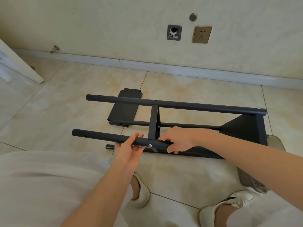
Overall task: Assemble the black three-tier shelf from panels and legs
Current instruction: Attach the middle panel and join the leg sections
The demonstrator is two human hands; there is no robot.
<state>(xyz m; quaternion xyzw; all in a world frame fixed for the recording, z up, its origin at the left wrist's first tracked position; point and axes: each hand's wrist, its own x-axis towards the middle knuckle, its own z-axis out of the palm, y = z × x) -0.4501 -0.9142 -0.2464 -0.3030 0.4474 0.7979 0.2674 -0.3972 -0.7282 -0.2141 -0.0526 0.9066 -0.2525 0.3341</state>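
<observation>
Two hands, left hand and right hand, wrap the smooth matte-black cylindrical leg, flanking its silver screw.

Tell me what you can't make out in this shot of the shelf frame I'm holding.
Head view, lowest leg: mostly hidden behind the left hand, the right hand and the near leg they grip.
Head view, screw in the near leg: too small to tell whether it is tight.
Head view, loose panel on the floor: partly covered by the far leg.
</observation>
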